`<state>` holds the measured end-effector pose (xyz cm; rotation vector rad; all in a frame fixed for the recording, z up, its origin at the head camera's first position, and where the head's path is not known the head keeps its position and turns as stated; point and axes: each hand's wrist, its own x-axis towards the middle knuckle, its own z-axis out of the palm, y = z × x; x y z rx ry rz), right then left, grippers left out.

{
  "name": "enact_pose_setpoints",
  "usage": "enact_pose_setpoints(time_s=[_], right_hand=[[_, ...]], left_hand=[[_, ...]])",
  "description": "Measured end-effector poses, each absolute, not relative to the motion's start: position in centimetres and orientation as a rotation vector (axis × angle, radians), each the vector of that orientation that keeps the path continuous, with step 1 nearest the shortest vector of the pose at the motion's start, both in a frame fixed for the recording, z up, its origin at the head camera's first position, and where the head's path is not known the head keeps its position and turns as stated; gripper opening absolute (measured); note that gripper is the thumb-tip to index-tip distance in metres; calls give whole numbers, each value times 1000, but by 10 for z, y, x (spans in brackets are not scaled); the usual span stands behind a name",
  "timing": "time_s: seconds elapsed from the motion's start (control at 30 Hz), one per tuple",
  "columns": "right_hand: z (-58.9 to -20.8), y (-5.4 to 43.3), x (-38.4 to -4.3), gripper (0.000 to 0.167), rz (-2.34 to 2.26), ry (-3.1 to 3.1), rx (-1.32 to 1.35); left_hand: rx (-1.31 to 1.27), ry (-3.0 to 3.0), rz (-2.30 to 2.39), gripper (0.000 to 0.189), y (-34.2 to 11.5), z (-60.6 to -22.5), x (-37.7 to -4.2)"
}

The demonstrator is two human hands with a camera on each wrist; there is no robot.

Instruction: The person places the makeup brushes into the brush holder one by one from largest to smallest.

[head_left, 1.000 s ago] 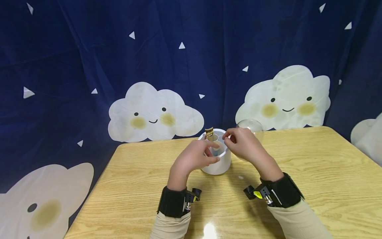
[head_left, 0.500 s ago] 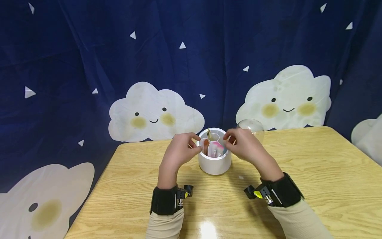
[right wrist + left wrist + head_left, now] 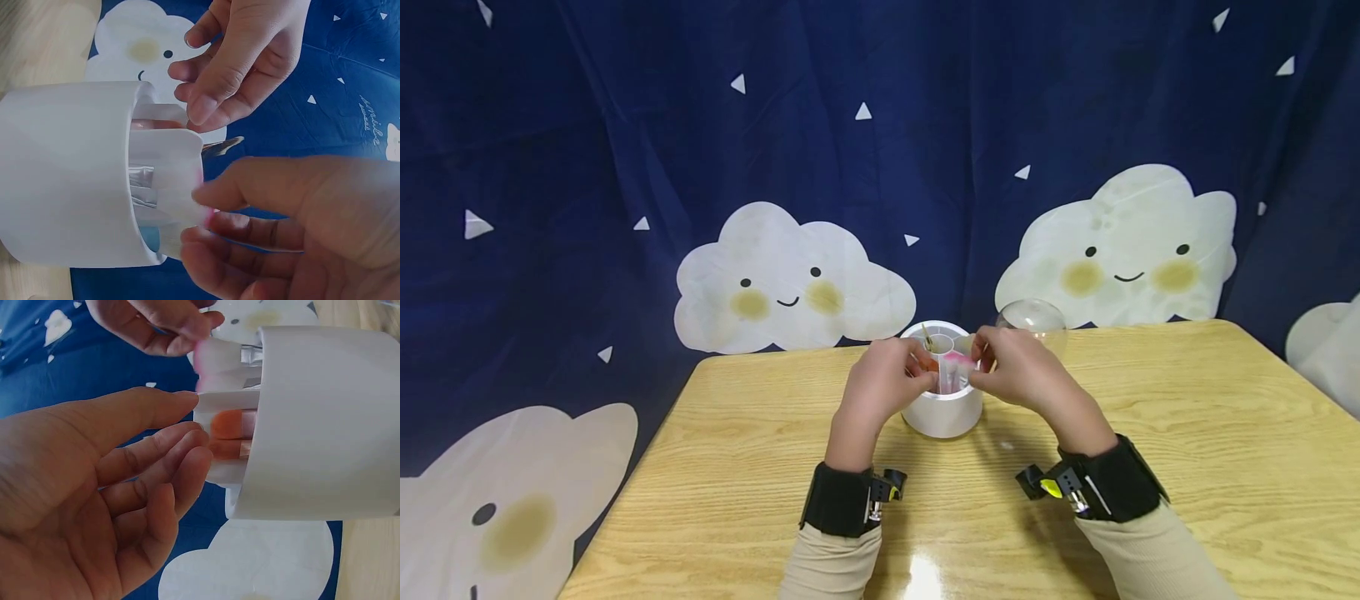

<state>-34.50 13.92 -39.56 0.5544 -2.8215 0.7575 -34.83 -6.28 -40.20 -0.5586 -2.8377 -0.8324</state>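
A white round holder [image 3: 942, 415] stands on the table with several makeup brushes in its compartments. White brushes with pink tips [image 3: 222, 362] stand at its near side, next to orange-bristled brushes [image 3: 228, 424]. My right hand [image 3: 1018, 364] pinches at the pink-tipped bristles [image 3: 181, 181], thumb on the near face and fingers behind. Loosely bent, the fingers of my left hand [image 3: 880, 383] reach the tips of the orange brushes without closing round them. A dark-tipped brush [image 3: 224, 147] sticks up farther back in the holder.
A clear dome [image 3: 1033, 317] stands just behind my right hand on the wooden table [image 3: 760, 467]. Behind the table's far edge hangs a dark blue curtain [image 3: 820, 150] printed with clouds.
My left hand drew back left from the holder's middle, then returned to the orange brushes. The pink-tipped brushes came into sight at the front. My right hand has barely moved.
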Motion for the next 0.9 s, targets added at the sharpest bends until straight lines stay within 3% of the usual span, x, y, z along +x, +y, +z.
enact_pose_setpoints(time_s=[0.5, 0.9], right_hand=[[-401, 135, -350, 12, 778, -2686, 783], [-401, 135, -350, 4, 754, -2658, 582]], left_hand=[[-576, -2814, -767, 6, -54, -405, -349], [-562, -2834, -766, 9, -54, -406, -349]])
